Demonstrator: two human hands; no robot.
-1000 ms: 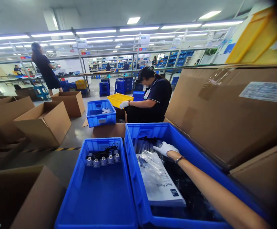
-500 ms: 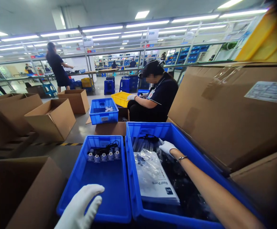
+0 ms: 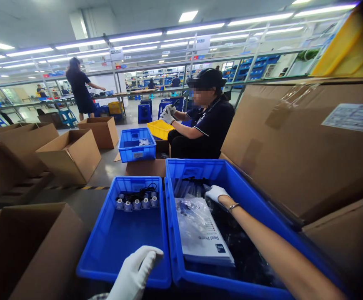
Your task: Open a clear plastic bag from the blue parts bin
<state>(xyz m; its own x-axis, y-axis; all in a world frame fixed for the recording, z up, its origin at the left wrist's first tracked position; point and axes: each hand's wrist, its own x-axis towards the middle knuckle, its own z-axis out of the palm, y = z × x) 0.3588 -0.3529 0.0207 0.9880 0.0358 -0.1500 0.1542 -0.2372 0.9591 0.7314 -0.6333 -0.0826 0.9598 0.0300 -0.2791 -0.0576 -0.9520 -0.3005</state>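
Observation:
My left hand (image 3: 139, 266), in a white glove, hovers over the near end of the smaller blue bin (image 3: 106, 246). Its thumb lies against the fingers, and nothing shows in it. At the bin's far end stand several white-ended fittings (image 3: 136, 205) with black cables (image 3: 145, 191). My gloved right hand (image 3: 217, 195) reaches into the larger blue bin (image 3: 176, 246). Its fingers curl down among clear plastic bags and dark items, and what they grip is hidden. Beside it lies a stack of "Reef Pump" booklets (image 3: 211, 246), with clear plastic bags (image 3: 195, 212) on top.
A large cardboard box (image 3: 309, 154) stands right of the bins, and an open carton (image 3: 34, 246) at the lower left. Ahead sits a co-worker (image 3: 214, 118) with both gloved hands raised, near a yellow bin (image 3: 159, 130) and another blue bin (image 3: 136, 152).
My left hand has moved right and its thumb and fingers have come together. My right hand has shifted slightly left within the larger bin. The co-worker's hands and head have risen.

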